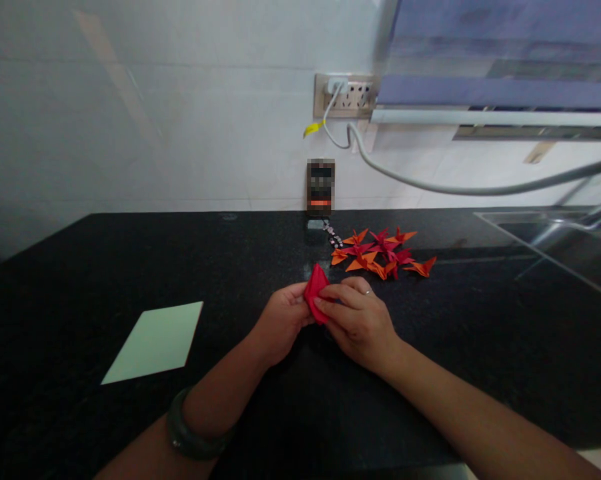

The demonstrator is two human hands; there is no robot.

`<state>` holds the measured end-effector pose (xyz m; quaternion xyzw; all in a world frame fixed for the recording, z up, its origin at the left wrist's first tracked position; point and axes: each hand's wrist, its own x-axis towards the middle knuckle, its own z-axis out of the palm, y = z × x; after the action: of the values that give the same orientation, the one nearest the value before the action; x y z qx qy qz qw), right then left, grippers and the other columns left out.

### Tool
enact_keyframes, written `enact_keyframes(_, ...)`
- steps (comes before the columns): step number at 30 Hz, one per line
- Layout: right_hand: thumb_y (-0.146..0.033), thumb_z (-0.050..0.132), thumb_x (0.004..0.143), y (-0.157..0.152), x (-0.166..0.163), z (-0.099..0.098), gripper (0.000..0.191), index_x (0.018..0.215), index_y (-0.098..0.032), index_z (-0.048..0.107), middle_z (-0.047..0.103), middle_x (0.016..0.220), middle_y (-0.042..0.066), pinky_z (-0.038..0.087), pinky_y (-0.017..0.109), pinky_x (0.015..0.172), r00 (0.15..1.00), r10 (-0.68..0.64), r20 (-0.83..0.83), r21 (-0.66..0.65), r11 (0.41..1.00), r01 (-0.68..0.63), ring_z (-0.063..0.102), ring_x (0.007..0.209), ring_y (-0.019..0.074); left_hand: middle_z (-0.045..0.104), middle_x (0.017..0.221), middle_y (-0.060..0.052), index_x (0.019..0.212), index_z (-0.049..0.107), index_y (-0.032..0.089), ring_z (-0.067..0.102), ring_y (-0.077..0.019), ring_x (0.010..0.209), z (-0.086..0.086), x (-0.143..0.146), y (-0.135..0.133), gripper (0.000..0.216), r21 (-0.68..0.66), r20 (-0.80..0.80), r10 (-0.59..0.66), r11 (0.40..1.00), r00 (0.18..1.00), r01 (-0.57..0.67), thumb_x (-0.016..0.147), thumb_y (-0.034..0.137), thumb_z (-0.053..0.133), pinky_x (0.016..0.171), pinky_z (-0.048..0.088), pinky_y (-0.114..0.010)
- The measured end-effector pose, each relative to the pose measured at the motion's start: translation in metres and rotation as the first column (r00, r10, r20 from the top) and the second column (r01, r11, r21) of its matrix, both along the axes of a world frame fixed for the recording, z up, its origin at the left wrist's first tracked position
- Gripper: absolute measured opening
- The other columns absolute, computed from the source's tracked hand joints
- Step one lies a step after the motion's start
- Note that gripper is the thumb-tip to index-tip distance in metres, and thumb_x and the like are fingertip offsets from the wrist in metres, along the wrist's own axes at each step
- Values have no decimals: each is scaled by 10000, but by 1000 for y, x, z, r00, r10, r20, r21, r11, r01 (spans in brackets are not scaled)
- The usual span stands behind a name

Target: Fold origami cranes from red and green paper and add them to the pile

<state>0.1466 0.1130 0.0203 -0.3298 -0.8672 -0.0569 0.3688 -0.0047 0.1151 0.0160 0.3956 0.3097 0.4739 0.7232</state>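
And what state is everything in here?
Left hand: holding red paper
Right hand: fingers on red paper
Red paper: folded, pointed at top
Pale sheet: lying flat
Paper birds: folded, clustered
Plug: inserted in socket panel
Bracelet: worn
Dark device: upright, pixelated

Fingers (341, 292) partly hide red paper (317, 280); pixelated object (321, 187), perhaps a phone

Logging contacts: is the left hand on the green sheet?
No, the left hand holds the red folded paper, well apart from the green sheet.
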Motion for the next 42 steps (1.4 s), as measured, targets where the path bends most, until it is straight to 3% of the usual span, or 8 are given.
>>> enact_keyframes(6,-151,526,788,3,2,0,167,897,-174,651,652,893,69,455,337,708,996,43,-80,10,999,-42,516,790,182,645,732,-69,841,637,94,585,-140,674,0,-3,1,196,-57,184,-30,998,982,41,767,222,507,698,449,-291)
enact_keyframes(17,-232,524,811,-3,-1,4,139,822,-172,649,647,839,68,452,332,678,994,107,27,-9,994,-107,519,751,176,579,643,-21,797,609,101,506,-88,557,2,1,-3,244,-35,27,-17,999,999,18,731,335,609,532,397,-209)
enact_keyframes(20,-264,555,792,-5,-3,5,107,785,-176,617,629,788,53,455,314,677,971,206,-118,-70,974,-215,534,738,163,574,614,-16,746,600,108,512,-95,548,3,0,-3,238,-21,-10,19,1000,1000,-19,739,346,593,534,402,-216)
enact_keyframes(23,-251,524,801,-3,-4,2,95,741,-183,554,567,707,24,449,271,619,908,18,-418,-185,977,-104,531,674,134,591,626,-20,740,610,108,524,-101,556,3,0,-3,243,-2,-57,74,997,996,-74,727,351,603,580,428,-238)
enact_keyframes(26,-331,527,784,1,-5,-4,188,671,-185,493,463,560,-30,375,218,464,835,-283,-471,-509,861,4,441,498,96,621,677,-40,831,633,104,550,-119,595,1,1,-1,269,6,-91,111,994,990,-111,734,351,591,620,445,-261)
enact_keyframes(29,-375,529,760,4,-8,-9,273,582,-177,466,425,489,-48,315,200,416,870,-321,-374,-730,681,-63,383,438,77,641,722,-49,898,638,106,563,-129,628,-2,2,-1,284,46,-140,146,989,979,-141,741,336,583,652,449,-276)
enact_keyframes(33,-328,454,776,6,-14,-11,280,540,-176,444,434,455,-45,291,196,389,839,-385,-384,-827,547,-128,377,401,72,654,739,-35,935,643,126,566,-135,662,-2,5,-2,279,158,-255,194,975,947,-157,730,309,595,662,441,-268)
enact_keyframes(42,-270,518,718,2,-18,-11,188,571,-175,449,452,459,-56,291,181,382,843,-348,-410,-821,544,-174,396,401,65,654,761,-50,912,641,115,574,-145,669,-3,6,-2,264,171,-298,213,971,930,-168,745,306,571,655,440,-274)
